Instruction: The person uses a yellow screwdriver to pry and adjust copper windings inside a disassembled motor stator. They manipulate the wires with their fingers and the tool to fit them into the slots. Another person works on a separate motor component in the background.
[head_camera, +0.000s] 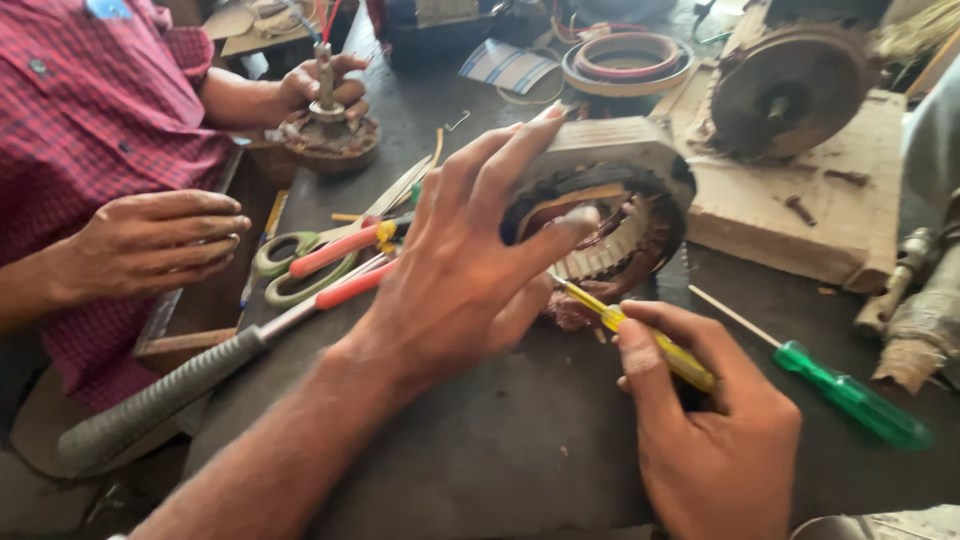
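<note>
My left hand (470, 260) lies spread over the left side of a motor stator (625, 200), a round grey housing with copper windings inside, and steadies it on the dark worktable (520, 440). The thumb reaches into its bore. My right hand (715, 420) grips a yellow-handled screwdriver (660, 345), whose tip points up-left into the lower windings of the stator.
A green-handled screwdriver (850, 395) lies to the right. Left of my hand lie green-handled scissors (285, 265), red-handled pliers (345, 265) and a grey-gripped hammer (160, 395). Another person in a red checked shirt (90, 120) sits at left, one hand (325, 85) on a rusty rotor (330, 135). A wooden block (790, 205) carries another motor part.
</note>
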